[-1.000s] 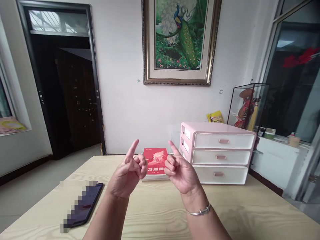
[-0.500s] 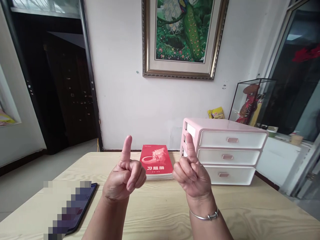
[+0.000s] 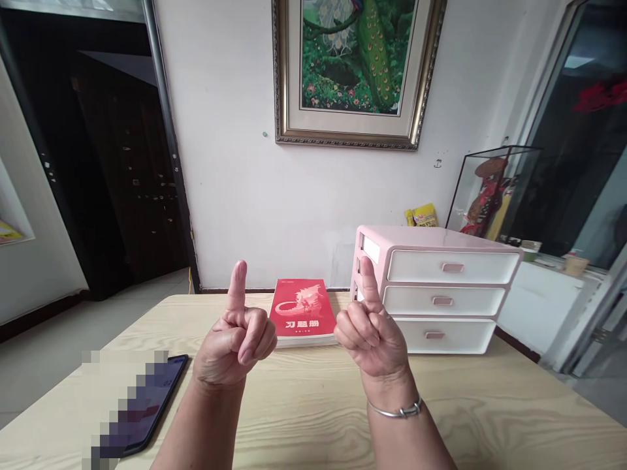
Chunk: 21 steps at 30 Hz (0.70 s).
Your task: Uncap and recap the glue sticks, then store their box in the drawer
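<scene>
Both palms face me, raised above the wooden table. On my left hand the index finger points straight up; the thumb and other fingers are folded in, and nothing is held. My right hand makes the same shape, also holding nothing, with a silver bangle around its wrist. Between and behind the hands lies a red book with a pale dragon-like figure and white characters on its cover. My right hand overlaps the left side of a pink and white drawer unit in the view.
A dark phone, partly pixelated, lies at the table's left. A yellow packet shows behind the drawer unit. On the wall hangs a framed peacock picture. A glass case with a figure stands at the right, a dark doorway at the left.
The whole view has shifted slightly, so objects sit a little higher and further left. Both hands keep the same raised-finger shape and appear slightly further left.
</scene>
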Each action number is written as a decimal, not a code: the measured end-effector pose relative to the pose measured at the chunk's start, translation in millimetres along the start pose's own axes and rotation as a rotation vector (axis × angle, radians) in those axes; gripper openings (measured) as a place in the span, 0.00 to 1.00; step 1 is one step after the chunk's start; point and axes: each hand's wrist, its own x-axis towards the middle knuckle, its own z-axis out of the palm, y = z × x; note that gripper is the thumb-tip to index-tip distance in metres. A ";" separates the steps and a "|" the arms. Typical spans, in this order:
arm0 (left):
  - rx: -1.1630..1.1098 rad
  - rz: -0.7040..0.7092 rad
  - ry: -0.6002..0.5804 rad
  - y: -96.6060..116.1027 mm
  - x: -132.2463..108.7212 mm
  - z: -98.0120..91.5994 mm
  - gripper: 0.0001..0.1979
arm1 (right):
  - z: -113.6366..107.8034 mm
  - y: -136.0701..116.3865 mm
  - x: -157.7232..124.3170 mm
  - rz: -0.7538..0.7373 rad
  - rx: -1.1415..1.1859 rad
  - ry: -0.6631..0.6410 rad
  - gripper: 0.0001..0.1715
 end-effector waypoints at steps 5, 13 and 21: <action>0.001 -0.017 -0.002 0.5 -0.3 -1.3 0.47 | -1.2 1.0 0.3 0.014 -0.013 -0.010 0.46; 0.031 -0.023 0.017 1.1 -0.2 -3.9 0.47 | -1.9 3.9 1.3 0.044 -0.050 0.020 0.50; 0.035 -0.017 0.026 1.1 -0.6 -6.3 0.46 | -4.3 5.2 1.8 0.037 -0.049 0.045 0.49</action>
